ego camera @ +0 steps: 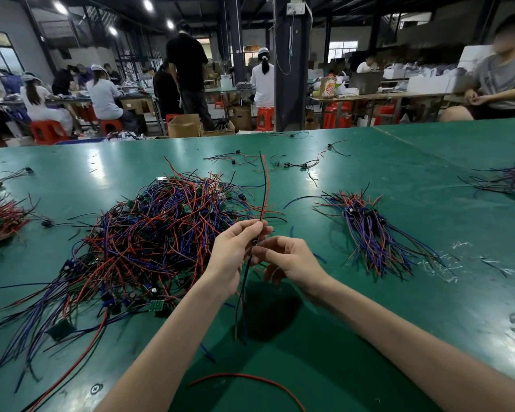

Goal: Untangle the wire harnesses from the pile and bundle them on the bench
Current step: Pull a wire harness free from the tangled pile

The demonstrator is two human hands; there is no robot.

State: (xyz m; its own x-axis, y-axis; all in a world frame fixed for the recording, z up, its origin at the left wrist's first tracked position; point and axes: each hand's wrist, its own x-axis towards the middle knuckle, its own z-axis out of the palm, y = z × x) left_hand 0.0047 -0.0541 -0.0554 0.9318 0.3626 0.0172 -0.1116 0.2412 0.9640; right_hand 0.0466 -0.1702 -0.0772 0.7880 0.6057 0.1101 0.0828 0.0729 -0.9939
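A big tangled pile of red, blue and black wire harnesses (149,239) with small green boards lies on the green bench (354,337), left of centre. Above the bench, my left hand (235,251) pinches one harness (265,185); its red and black wires stick up past the fingers and others hang down below. My right hand (292,263) pinches the same harness just below the left fingers. A sorted bundle (372,230) of harnesses lies to the right.
Another red wire pile (0,218) sits at the left edge, and more wires (506,179) at the far right. Loose harnesses (280,165) are scattered at the back. A single red wire (250,382) curves near the front edge. A person (500,75) sits at the bench's far right.
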